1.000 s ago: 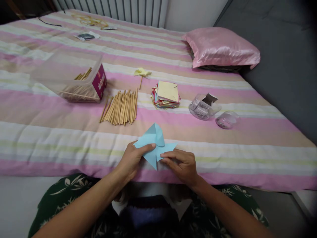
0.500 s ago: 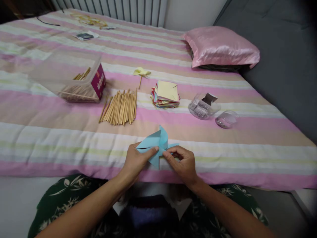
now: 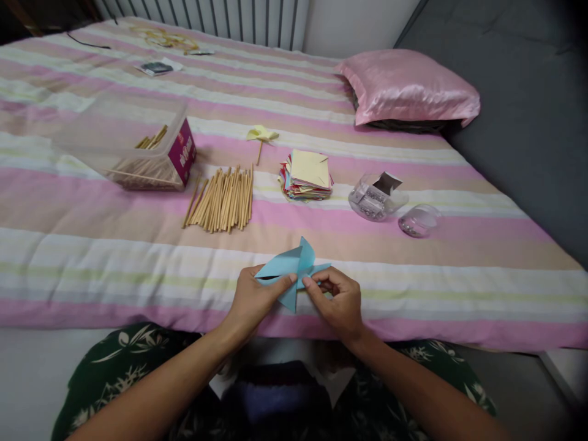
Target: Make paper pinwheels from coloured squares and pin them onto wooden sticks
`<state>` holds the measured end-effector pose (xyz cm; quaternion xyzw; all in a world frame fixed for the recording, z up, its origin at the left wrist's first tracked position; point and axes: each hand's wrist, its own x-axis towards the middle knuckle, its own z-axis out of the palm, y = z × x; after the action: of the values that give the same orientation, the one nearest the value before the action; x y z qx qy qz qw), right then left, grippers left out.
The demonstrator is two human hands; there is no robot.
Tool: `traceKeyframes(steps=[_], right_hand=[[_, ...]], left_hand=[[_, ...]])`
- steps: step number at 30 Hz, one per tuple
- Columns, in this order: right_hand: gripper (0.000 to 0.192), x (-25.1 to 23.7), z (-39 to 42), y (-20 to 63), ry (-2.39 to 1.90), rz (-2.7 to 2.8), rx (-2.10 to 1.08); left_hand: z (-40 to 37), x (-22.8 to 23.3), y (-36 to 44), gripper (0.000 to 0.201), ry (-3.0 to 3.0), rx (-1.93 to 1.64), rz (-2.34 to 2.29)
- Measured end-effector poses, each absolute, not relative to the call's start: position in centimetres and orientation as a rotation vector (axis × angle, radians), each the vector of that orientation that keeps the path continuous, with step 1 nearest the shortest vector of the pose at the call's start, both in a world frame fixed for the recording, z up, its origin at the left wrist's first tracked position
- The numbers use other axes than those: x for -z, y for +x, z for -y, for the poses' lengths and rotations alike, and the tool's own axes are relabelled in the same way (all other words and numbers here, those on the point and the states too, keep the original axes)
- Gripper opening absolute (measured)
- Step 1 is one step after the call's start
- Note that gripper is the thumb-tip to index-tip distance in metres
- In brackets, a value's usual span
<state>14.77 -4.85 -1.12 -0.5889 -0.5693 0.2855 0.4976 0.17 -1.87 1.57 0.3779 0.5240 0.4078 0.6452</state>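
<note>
Both hands pinch one folded blue paper: the left hand has its thumb on the paper's left flap, and the right hand has its fingertips closed on the right flap. The grip of each hand is narrow and closed on the paper. The paper sits just above the near edge of the bed, between the two hands, with one flap raised.

Remaining items, largest first:
- The bed carries a pink, cream and tan striped cover.
- A pink pillow lies at the far right of the bed.
- A clear plastic box with sticks inside lies at the left.
- A loose pile of wooden sticks lies just right of the box.
- A stack of coloured paper squares lies right of the sticks.
- Two small clear containers lie near each other, right of the stack.
- A small yellow pinwheel lies beyond the sticks.
</note>
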Motion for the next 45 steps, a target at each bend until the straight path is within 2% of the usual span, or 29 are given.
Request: traceKeyframes(steps=[27,34,35,39,40,42,45], right_hand=[[0.014,0.7,4.6,14.7,-1.454,1.392,-0.717],[0.014,0.8,5.0,14.7,-1.404,1.338,-0.796],[0.018,0.7,5.1,14.7,-1.374,1.301,-0.828],[0.057,0.3,5.1,14.7,-1.234,1.204,-0.927],[0.062,0.2,5.1,14.7,-1.220,1.212,-0.933],[0.057,0.0,4.9,14.9,-1.235,1.258,-0.932],[0.040,-0.1,4.6,15.2,-1.325,1.333,-0.927]], left_hand=[[1.8,-1.3,0.2,0.015,0.943,-0.883,-1.198],[1.6,-1.2,0.1,0.019,0.790,-0.900,-1.192],[1.5,-1.2,0.0,0.021,0.760,-0.905,-1.169],[1.5,-1.1,-0.3,0.025,0.675,-0.926,-1.078],[1.5,-1.1,-0.3,0.025,0.674,-0.926,-1.069],[1.6,-1.2,-0.3,0.024,0.700,-0.922,-1.074],[1.7,-1.4,-0.1,0.020,0.766,-0.906,-1.119]])
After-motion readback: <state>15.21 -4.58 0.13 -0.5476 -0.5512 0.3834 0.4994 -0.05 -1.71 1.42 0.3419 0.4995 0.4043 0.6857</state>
